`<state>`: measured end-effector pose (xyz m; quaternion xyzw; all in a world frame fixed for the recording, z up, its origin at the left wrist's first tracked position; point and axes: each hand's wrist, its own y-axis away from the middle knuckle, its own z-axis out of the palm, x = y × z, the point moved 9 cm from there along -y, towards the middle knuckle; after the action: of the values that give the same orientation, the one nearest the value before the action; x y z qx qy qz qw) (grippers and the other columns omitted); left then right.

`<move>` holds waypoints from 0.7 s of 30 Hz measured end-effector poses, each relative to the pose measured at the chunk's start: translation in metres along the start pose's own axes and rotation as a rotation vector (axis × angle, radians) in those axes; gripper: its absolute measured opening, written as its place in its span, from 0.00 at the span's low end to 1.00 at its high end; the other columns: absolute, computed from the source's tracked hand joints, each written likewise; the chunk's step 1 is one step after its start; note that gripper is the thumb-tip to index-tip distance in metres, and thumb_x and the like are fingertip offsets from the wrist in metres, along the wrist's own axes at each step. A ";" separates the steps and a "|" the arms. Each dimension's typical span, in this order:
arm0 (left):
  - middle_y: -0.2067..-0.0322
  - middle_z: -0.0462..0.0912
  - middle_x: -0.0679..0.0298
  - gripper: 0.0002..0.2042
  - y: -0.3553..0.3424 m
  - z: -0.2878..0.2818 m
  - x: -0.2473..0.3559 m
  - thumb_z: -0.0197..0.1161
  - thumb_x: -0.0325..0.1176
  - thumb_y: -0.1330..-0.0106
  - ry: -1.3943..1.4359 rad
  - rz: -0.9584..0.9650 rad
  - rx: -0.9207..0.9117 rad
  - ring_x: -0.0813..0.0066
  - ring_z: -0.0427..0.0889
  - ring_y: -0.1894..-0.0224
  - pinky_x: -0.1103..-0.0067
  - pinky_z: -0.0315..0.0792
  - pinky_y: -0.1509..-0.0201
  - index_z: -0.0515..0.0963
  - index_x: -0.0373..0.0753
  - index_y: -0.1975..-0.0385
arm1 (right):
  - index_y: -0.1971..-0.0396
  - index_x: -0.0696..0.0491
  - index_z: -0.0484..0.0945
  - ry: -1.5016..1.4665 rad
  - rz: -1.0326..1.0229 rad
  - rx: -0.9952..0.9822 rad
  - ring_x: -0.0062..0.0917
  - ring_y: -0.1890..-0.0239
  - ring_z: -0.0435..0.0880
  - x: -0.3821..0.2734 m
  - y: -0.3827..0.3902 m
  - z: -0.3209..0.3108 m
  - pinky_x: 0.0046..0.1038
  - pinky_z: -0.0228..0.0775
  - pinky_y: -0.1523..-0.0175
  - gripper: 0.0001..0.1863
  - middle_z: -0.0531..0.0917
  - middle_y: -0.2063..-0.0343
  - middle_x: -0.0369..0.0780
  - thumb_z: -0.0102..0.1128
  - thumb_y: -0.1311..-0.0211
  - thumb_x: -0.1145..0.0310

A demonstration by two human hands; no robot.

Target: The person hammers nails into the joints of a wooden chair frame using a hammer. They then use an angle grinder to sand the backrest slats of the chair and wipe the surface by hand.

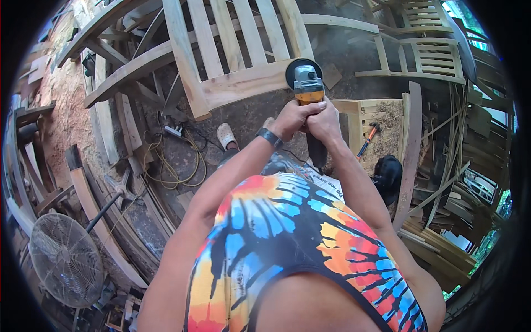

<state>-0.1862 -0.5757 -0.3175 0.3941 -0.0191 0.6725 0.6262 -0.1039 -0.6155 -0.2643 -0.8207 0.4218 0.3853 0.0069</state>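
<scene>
Both my hands are wrapped round an angle grinder [307, 88] with a grey metal head, a yellow collar and a black body. My left hand [292, 117], a dark watch on its wrist, grips just behind the head. Against it, my right hand [325, 122] closes round the body from the other side. The round dark disc [291, 71] at the grinder's front is over the right end of the lower rail of a slatted wooden frame [243, 84]. Whether the disc touches the wood I cannot tell.
Curved wooden pieces [135, 69] lie left of the frame. A coiled yellow cord [180, 180] and a power strip [173, 131] are on the floor. An orange-handled hammer [369, 139] lies on a shavings-covered wooden box [388, 123]. A fan [65, 259] stands lower left; stacked boards fill the right.
</scene>
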 end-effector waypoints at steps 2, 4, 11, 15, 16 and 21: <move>0.57 0.86 0.64 0.21 0.012 -0.009 0.006 0.70 0.46 0.34 -0.066 0.084 0.109 0.76 0.85 0.59 0.76 0.79 0.56 0.81 0.38 0.49 | 0.55 0.60 0.78 -0.105 -0.024 -0.092 0.43 0.56 0.89 0.010 0.000 0.020 0.39 0.80 0.50 0.22 0.87 0.62 0.53 0.67 0.52 0.67; 0.60 0.88 0.61 0.21 0.041 -0.030 0.019 0.71 0.46 0.36 -0.239 0.128 0.309 0.77 0.85 0.60 0.77 0.76 0.56 0.85 0.33 0.55 | 0.55 0.57 0.80 -0.225 -0.063 -0.253 0.35 0.58 0.89 0.015 0.002 0.053 0.34 0.79 0.52 0.23 0.88 0.62 0.48 0.69 0.53 0.66; 0.60 0.87 0.62 0.22 0.123 -0.114 0.041 0.70 0.48 0.35 -0.355 0.146 0.683 0.77 0.85 0.61 0.77 0.78 0.58 0.83 0.36 0.51 | 0.54 0.55 0.80 -0.410 -0.197 -0.506 0.34 0.57 0.89 -0.074 0.028 0.143 0.35 0.79 0.50 0.23 0.89 0.62 0.47 0.70 0.52 0.64; 0.62 0.86 0.63 0.22 0.115 -0.122 0.035 0.69 0.48 0.34 -0.292 0.148 0.613 0.76 0.85 0.64 0.77 0.78 0.64 0.82 0.36 0.50 | 0.55 0.57 0.80 -0.350 -0.170 -0.468 0.46 0.53 0.88 -0.074 0.027 0.144 0.39 0.79 0.49 0.21 0.88 0.60 0.53 0.67 0.50 0.65; 0.61 0.85 0.63 0.23 0.109 -0.124 0.032 0.70 0.49 0.34 -0.297 0.139 0.611 0.76 0.85 0.64 0.76 0.79 0.64 0.81 0.36 0.49 | 0.55 0.57 0.80 -0.346 -0.170 -0.467 0.46 0.53 0.88 -0.074 0.027 0.142 0.39 0.79 0.49 0.21 0.88 0.60 0.53 0.67 0.50 0.65; 0.58 0.86 0.64 0.22 0.067 -0.088 0.009 0.69 0.47 0.33 -0.105 0.189 0.367 0.77 0.85 0.61 0.77 0.79 0.59 0.81 0.36 0.49 | 0.52 0.58 0.79 -0.152 -0.101 -0.301 0.47 0.52 0.87 -0.042 0.017 0.096 0.40 0.79 0.47 0.23 0.87 0.61 0.54 0.66 0.50 0.66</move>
<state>-0.2872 -0.5366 -0.3421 0.5326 0.0341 0.6988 0.4762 -0.1900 -0.5656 -0.2998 -0.8011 0.3161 0.5040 -0.0649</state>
